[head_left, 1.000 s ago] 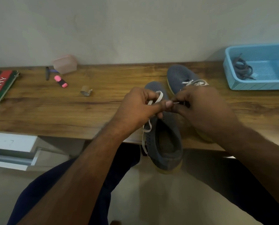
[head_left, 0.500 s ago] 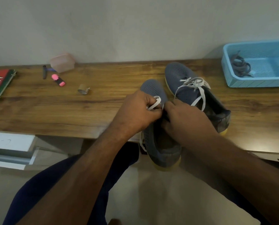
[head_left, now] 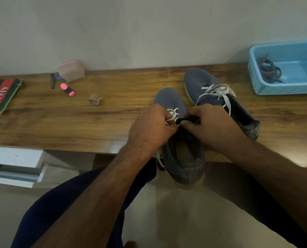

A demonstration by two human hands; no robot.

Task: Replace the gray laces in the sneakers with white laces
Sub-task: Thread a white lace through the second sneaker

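**Inspector:** Firstly, the largest item: a wooden desk (head_left: 113,122) against a pale wall. At its right end sits a blue basket (head_left: 252,76), and the gray laces (head_left: 269,72) lie in a heap inside it.

**Clerk:** And the footwear?

**Inspector:** Two blue-gray sneakers. The far sneaker (head_left: 202,83) lies on the desk, threaded with a white lace whose ends rest loose over its tongue. The near sneaker (head_left: 183,158) has its toe on the desk and its heel overhanging the front edge.

**Clerk:** Hands?

**Inspector:** Both are at the near sneaker's eyelets. The left hand (head_left: 151,127) has its fingers curled around the white lace (head_left: 172,113), and one end of it hangs down the shoe's left side. The right hand (head_left: 211,126) pinches at the tongue with curled fingers; whether it grips lace or tongue, I cannot tell.

**Clerk:** Smaller items?

**Inspector:** At the desk's left: a red book (head_left: 0,95), a pink container (head_left: 71,69), a pink highlighter (head_left: 67,89), a dark pen (head_left: 52,81), and a tape roll (head_left: 95,99).
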